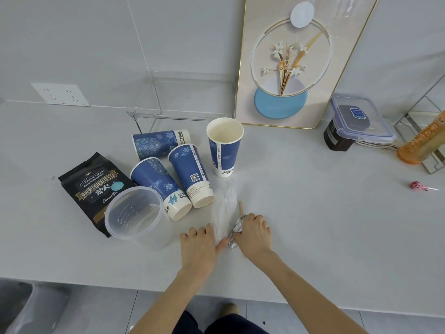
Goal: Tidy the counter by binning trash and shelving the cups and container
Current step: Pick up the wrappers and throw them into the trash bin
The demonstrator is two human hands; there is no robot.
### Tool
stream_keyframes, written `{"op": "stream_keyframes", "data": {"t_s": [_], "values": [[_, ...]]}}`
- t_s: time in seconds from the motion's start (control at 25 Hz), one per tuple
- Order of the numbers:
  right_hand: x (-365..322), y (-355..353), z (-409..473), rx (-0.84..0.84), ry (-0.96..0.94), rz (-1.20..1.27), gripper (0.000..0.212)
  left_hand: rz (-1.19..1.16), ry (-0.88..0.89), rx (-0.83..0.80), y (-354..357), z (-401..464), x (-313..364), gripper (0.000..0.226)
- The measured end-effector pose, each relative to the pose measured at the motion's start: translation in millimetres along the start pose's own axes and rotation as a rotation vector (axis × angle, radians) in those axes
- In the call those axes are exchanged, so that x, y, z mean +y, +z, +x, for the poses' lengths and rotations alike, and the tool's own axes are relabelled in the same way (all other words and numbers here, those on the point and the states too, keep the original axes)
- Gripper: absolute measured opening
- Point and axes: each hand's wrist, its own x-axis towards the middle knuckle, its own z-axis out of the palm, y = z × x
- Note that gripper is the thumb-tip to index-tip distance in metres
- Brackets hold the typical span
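Several blue paper cups sit mid-counter: one upright (pixel 224 147), the others lying on their sides (pixel 190 175), (pixel 160 188), (pixel 160 143). A clear measuring container (pixel 136 216) stands at the front left. My right hand (pixel 254 233) is closed on a crumpled silver wrapper (pixel 237 230). Beside it, my left hand (pixel 201 245) rests flat, its thumb on a clear plastic wrapper (pixel 225 208). A small wooden stick (pixel 240 208) lies just above my right hand.
A black coffee bag (pixel 94 186) lies left of the cups. A clear acrylic shelf (pixel 187 97) stands at the wall. A framed picture (pixel 293 63), a lidded box on a dark jar (pixel 358 121), an orange bottle (pixel 423 141) and a pink lollipop (pixel 417 186) are to the right.
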Motion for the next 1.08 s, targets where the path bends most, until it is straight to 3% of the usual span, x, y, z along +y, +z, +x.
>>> {"op": "stream_keyframes", "data": {"t_s": [0.48, 0.68, 0.88, 1.08], "values": [[-4.5, -5.5, 5.5, -0.087, -0.056, -0.141, 0.039, -0.073, -0.010, -0.037, -4.0, -8.0, 0.9, 0.048], [6.9, -2.2, -7.4, -0.048, -0.104, -0.148, 0.034, -0.111, -0.033, -0.012, -3.9, -12.2, 1.0, 0.047], [30.0, -9.0, -14.3, -0.050, -0.107, 0.202, 0.016, -0.211, -0.033, 0.003, -12.4, -17.8, 0.9, 0.041], [40.9, -36.7, -22.5, -0.013, -0.124, 0.560, 0.019, -0.447, -0.058, 0.044, -46.8, -25.2, 6.0, 0.046]]}}
